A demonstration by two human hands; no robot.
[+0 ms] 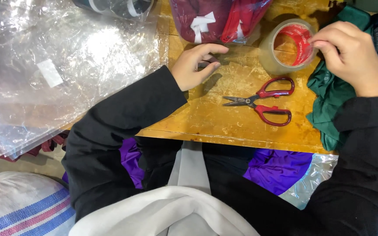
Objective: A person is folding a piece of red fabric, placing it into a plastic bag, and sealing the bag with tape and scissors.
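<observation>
The right hand (351, 59) is seen pinched at the rim of the roll of clear tape (290, 46), fingertips closed together on its upper right edge, as if the loose end of the tape is being picked at; whether a free end is actually gripped cannot be told. The roll stands on the wooden surface (224, 120), against a heap of green fabric (329, 94) over which the right wrist is laid.

The left hand (195, 65) is rested on the surface, fingers half curled and loosely open; nothing is held in it, though the fingertips are placed just below a bagged garment (217, 17).

Judged from this, the step in hand is the starting of a strip of tape. A clean peel of the end would be called for, with the roll steadied.

Red-handled scissors (263, 102) are laid between the hands, blades nearly closed and pointed left, near the roll but apart from it.

Further out, the bagged garment is shown as dark red cloth in clear plastic, with a small white folded tag at its front. To the left, a stack of clear plastic bags (53, 74) is spread, one small white rectangular label stuck on top. A second bagged dark item (114, 6) is glimpsed at the top edge. At lower left, a white woven sack (18, 203) with blue and red stripes is seen.
</observation>
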